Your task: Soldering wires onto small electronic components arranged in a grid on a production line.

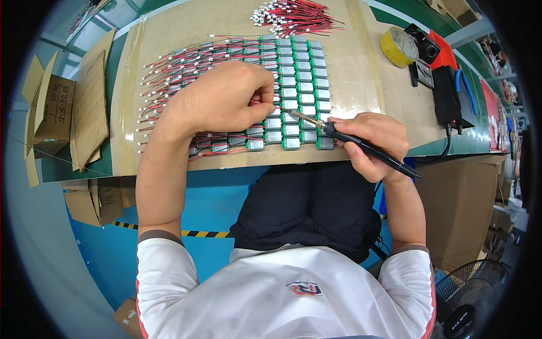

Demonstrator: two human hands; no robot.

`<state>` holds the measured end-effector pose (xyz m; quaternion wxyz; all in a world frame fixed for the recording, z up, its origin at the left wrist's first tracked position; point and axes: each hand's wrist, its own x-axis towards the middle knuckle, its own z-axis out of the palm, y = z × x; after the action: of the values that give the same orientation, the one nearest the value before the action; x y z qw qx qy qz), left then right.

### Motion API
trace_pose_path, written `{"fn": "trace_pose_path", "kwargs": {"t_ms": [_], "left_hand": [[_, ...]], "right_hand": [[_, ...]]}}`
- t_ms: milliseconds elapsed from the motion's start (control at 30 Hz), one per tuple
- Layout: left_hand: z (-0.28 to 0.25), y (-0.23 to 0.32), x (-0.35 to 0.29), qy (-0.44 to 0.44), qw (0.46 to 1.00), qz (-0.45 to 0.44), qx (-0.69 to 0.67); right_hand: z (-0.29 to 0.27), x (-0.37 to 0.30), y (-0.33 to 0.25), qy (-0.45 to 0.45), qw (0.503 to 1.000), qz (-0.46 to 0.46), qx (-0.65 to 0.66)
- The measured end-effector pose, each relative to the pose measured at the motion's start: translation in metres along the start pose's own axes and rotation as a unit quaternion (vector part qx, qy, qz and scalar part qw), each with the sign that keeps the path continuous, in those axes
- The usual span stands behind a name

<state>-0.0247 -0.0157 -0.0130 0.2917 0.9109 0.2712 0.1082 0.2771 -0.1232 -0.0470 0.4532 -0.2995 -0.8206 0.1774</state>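
My right hand [372,144] is closed around a black-handled soldering iron [370,150]. The iron's metal tip reaches left to the rows of small grey motors with green boards [305,87]. My left hand [234,96] is bent over the same rows, its thumb and fingers pinched near the iron's tip. Red and black wires show at its fingers. Many motors left of that spot carry red and black wires with white connectors [164,85]. Motors in the right-hand columns show no wires.
A pile of loose red wires [296,17] lies at the back. On the right are a yellow tape roll [398,46], a black soldering station [450,96] and blue-handled pliers [466,85]. Cardboard boxes [56,107] stand at left. A fan [468,299] is at lower right.
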Motion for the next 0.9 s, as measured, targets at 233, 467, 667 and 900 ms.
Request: {"fn": "trace_pose_path", "kwargs": {"t_ms": [233,467,667,900], "left_hand": [[0.0006,-0.0006,-0.0002,0.003,1.000,0.004,-0.004],[-0.0002,0.0014,-0.0003,-0.002,1.000,-0.005,-0.004],[-0.0007,0.0008,0.0004,-0.004,1.000,-0.002,-0.004],[-0.0017,0.0017,0.0004,-0.003,1.000,-0.012,-0.003]], "right_hand": [[-0.0031,-0.0010,-0.0024,0.008,1.000,0.019,0.000],[-0.0024,-0.0008,-0.0037,0.007,1.000,0.014,-0.010],[-0.0030,-0.0006,-0.0031,0.006,1.000,0.019,-0.008],[-0.0018,0.0005,-0.0018,0.002,1.000,0.008,-0.001]]}}
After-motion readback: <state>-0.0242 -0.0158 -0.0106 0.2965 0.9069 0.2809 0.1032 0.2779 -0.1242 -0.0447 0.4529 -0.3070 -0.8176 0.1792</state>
